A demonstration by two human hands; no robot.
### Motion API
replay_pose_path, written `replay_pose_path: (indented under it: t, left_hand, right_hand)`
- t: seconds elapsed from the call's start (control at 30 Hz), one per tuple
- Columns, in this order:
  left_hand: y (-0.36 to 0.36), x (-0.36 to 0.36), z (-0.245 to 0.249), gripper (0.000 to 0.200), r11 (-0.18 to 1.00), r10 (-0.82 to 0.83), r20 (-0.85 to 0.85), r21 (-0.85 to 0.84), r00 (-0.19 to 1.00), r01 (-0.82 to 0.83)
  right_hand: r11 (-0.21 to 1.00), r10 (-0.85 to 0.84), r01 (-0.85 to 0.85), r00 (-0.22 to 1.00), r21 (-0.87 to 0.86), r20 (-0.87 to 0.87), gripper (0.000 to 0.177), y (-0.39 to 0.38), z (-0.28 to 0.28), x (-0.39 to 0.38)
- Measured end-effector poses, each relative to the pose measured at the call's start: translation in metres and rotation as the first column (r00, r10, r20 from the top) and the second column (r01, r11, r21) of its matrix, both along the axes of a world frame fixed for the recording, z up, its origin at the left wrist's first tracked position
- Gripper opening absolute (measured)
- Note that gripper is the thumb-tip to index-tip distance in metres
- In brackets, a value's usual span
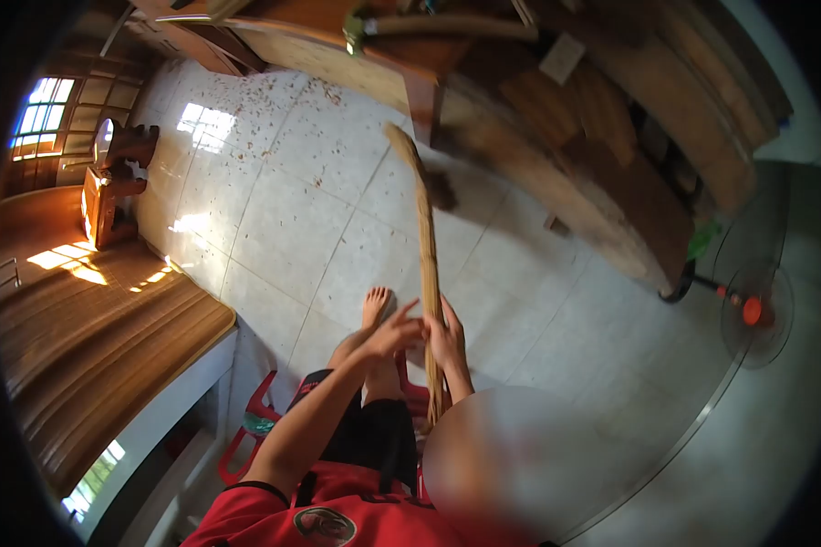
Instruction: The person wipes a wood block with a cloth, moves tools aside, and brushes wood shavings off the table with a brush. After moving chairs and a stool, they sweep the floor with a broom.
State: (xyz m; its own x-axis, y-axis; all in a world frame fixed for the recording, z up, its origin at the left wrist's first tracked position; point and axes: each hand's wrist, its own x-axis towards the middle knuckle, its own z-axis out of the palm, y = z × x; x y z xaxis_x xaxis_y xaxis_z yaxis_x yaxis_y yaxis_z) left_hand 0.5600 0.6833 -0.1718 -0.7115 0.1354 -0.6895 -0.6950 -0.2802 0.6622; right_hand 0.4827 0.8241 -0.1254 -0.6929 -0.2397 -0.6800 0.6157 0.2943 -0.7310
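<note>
A long straw-coloured broom (427, 246), made of bundled stalks, runs from my lap up over the tiled floor, its far end bending to the left. Around its lower part is my right hand (447, 342), closed on it from the right side. My left hand (395, 335) meets the broom from the left at the same height, fingertips against it, with the index finger stretched out and the fingers apart. The broom's near end lies between my legs, close to my black shorts (365, 442). My bare foot (376, 305) shows just beyond the left hand.
Small debris (317, 180) is scattered over the tiles. Wooden furniture (602, 201) stands at the upper right, a polished wooden surface (128, 346) at the left. A red plastic chair (258, 415) is beside my leg. A fan (753, 310) with an orange hub appears at right.
</note>
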Motion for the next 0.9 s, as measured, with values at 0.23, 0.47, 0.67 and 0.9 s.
replay_pose_path:
  t: [0.23, 0.47, 0.67, 0.9]
  left_hand:
    - [0.082, -0.001, 0.005, 0.074, 0.799, -0.216, 0.213, 0.6, 0.953, 0.047]
    - [0.067, -0.033, 0.011, 0.091, 0.967, 0.185, 0.366, 0.097, 0.912, -0.235]
    - [0.051, -0.083, 0.029, 0.083, 0.81, 0.557, 0.414, -0.081, 0.72, -0.581]
    - [0.205, -0.152, 0.03, 0.049, 0.545, 0.781, 0.277, 0.136, 0.56, -0.827]
  right_hand:
    - [0.955, -0.151, 0.075, 0.956, 0.287, 0.251, 0.06, 0.045, 0.116, 0.0]
    - [0.968, 0.228, -0.233, 0.971, 0.097, 0.067, 0.045, 0.053, -0.086, -0.006]
    - [0.964, 0.24, -0.115, 0.773, -0.241, 0.588, 0.049, 0.034, 0.046, -0.1]
    - [0.976, 0.218, -0.172, 0.771, -0.134, 0.599, 0.06, 0.163, 0.137, -0.117]
